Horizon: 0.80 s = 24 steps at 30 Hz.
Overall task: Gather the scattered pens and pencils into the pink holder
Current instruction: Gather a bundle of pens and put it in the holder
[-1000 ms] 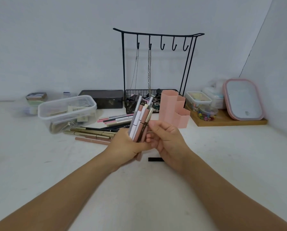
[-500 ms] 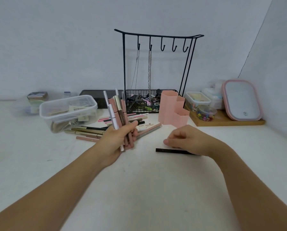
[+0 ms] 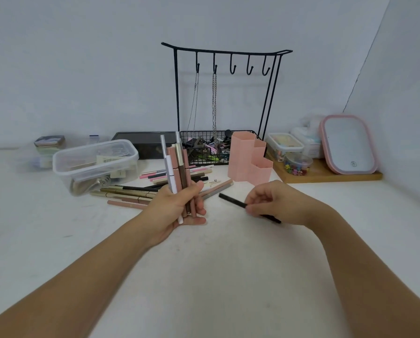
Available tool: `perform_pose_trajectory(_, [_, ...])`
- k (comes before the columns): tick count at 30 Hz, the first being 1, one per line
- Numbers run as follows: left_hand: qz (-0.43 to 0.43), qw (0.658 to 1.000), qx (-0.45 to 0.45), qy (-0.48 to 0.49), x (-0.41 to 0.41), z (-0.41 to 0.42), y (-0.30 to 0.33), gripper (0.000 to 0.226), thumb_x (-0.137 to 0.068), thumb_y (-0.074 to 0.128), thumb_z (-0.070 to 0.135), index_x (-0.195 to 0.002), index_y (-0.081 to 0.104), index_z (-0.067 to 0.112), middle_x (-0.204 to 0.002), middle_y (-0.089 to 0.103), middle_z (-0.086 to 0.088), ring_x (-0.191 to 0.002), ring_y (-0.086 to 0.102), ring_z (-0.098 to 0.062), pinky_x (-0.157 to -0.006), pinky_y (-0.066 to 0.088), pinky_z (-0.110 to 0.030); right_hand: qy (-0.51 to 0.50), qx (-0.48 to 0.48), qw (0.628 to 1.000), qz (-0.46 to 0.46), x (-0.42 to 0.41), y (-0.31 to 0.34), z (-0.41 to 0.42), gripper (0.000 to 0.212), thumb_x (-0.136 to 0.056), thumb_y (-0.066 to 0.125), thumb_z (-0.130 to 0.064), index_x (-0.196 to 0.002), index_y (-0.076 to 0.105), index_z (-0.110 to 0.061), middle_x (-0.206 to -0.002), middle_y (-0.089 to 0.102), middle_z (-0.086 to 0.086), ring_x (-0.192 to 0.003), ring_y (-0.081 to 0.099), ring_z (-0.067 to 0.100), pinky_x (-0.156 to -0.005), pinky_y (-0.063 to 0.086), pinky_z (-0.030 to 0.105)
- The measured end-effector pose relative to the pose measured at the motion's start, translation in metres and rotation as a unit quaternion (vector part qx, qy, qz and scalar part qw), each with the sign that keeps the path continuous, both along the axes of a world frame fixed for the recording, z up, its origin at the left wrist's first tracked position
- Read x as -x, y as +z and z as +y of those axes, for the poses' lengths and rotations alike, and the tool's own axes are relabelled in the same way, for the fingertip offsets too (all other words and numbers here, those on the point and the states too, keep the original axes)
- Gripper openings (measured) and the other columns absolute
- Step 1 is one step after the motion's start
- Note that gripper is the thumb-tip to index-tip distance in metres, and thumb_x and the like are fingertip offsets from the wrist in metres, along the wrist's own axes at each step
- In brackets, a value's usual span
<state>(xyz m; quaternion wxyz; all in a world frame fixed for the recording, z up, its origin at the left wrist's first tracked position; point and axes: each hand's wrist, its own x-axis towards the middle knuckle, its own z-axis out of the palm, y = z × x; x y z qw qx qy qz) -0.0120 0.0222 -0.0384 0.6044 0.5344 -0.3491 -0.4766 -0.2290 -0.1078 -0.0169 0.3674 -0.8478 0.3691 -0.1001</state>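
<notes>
clear tub [image 3: 95, 162]: far left on the white table [image 3: 228, 276], holding papers and clips.
loose pens [image 3: 131, 193]: scattered on the table between the tub and my left hand, lying flat.
my left hand [image 3: 179, 211]: fingers curled tight round a bundle of pens [image 3: 177, 167], held upright above the table.
wire rack [image 3: 226, 98]: behind, two chains hanging from its hooks.
pink holder [image 3: 249, 159]: upright just in front of the rack's basket, well beyond both hands.
my right hand [image 3: 277, 203]: fingertips pinching a black pen [image 3: 233, 200], tilted and lifted off the table.
wooden tray [image 3: 330, 175]: far right, carrying small boxes and a pink-rimmed lid [image 3: 347, 145].
</notes>
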Motion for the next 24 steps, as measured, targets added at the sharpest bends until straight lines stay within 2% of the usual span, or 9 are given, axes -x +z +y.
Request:
perform_pose_trajectory(2, [-0.002,1.000,0.006,0.000,0.001,0.000,0.000,0.024,-0.094,0.068,0.029,-0.077,0.062,0.015,-0.063,0.056,-0.007,-0.058,0.060,-0.018,-0.058,0.059,-0.034,-0.007,-0.071,0.993,-0.097,-0.010,-0.002,0.006,0.006,-0.092,0.070,-0.019,-0.094,0.072,-0.013,-0.082,0.073,0.002,-0.068,0.061,0.006,-0.063,0.047,0.016])
perform_pose_trajectory(5, [-0.026,1.000,0.018,-0.003,0.001,0.000,-0.002,0.030,-0.085,0.073,0.040,-0.062,0.062,0.023,-0.059,0.051,-0.005,-0.055,0.054,-0.018,-0.049,0.050,-0.029,0.005,-0.179,0.952,-0.250,-0.031,-0.003,0.022,0.008,-0.094,0.065,-0.011,-0.099,0.067,-0.006,-0.087,0.068,0.010,-0.078,0.063,0.015,-0.066,0.056,0.025])
perform_pose_trajectory(7, [-0.039,0.999,0.033,-0.011,0.002,0.001,-0.003,0.027,-0.076,0.077,0.044,-0.066,0.062,0.023,-0.058,0.048,-0.004,-0.053,0.050,-0.017,-0.045,0.042,-0.026,-0.007,-0.200,0.924,-0.325,-0.045,-0.002,0.035,0.012,-0.093,0.066,-0.009,-0.101,0.065,-0.001,-0.089,0.065,0.017,-0.081,0.064,0.021,-0.066,0.059,0.030])
perform_pose_trajectory(9, [-0.048,0.997,0.047,-0.022,0.002,0.000,-0.006,0.035,-0.069,0.080,0.045,-0.071,0.059,0.018,-0.057,0.045,-0.004,-0.051,0.045,-0.016,-0.042,0.036,-0.024,-0.024,-0.198,0.904,-0.377,-0.057,-0.002,0.046,0.010,-0.091,0.068,-0.009,-0.099,0.066,-0.002,-0.085,0.066,0.016,-0.076,0.065,0.018,-0.062,0.059,0.029])
perform_pose_trajectory(12, [-0.066,0.996,0.049,-0.026,0.001,-0.001,-0.008,0.042,-0.062,0.082,0.045,-0.074,0.059,0.012,-0.054,0.045,-0.005,-0.045,0.042,-0.014,-0.038,0.033,-0.022,-0.030,-0.193,0.890,-0.412,-0.066,-0.004,0.055,0.003,-0.091,0.067,-0.006,-0.093,0.068,-0.006,-0.074,0.069,0.006,-0.067,0.066,0.014,-0.062,0.058,0.028])
perform_pose_trajectory(15, [-0.073,0.995,0.050,-0.038,0.001,-0.001,-0.009,0.044,-0.059,0.088,0.037,-0.084,0.066,0.008,-0.058,0.050,-0.006,-0.046,0.043,-0.015,-0.039,0.035,-0.022,-0.028,-0.194,0.883,-0.426,-0.069,-0.008,0.058,0.005,-0.091,0.067,-0.003,-0.095,0.068,-0.005,-0.070,0.067,0.007,-0.064,0.063,0.016,-0.064,0.059,0.029])
perform_pose_trajectory(19, [-0.097,0.993,0.044,-0.057,0.000,0.000,-0.008,0.025,-0.065,0.092,0.016,-0.080,0.071,0.014,-0.069,0.058,-0.006,-0.049,0.047,-0.013,-0.041,0.037,-0.024,-0.018,-0.181,0.889,-0.419,-0.073,-0.013,0.061,0.013,-0.091,0.068,-0.004,-0.102,0.066,-0.011,-0.072,0.063,0.009,-0.067,0.060,0.015,-0.063,0.054,0.025])
perform_pose_trajectory(22, [-0.118,0.992,0.041,-0.034,0.001,-0.002,-0.010,0.016,-0.077,0.083,0.005,-0.079,0.068,0.011,-0.062,0.054,-0.008,-0.048,0.048,-0.016,-0.042,0.039,-0.026,-0.011,-0.167,0.893,-0.419,-0.077,-0.017,0.061,0.015,-0.090,0.068,-0.001,-0.098,0.066,-0.013,-0.073,0.067,0.007,-0.067,0.063,0.016,-0.065,0.057,0.028])
perform_pose_trajectory(24, [-0.133,0.990,0.040,-0.026,0.002,-0.002,-0.011,0.012,-0.083,0.078,0.006,-0.079,0.066,0.009,-0.060,0.055,-0.010,-0.049,0.052,-0.017,-0.044,0.040,-0.027,-0.013,-0.171,0.889,-0.425,-0.076,-0.019,0.057,0.013,-0.088,0.070,-0.001,-0.098,0.067,-0.008,-0.078,0.067,0.006,-0.070,0.065,0.017,-0.070,0.060,0.033])
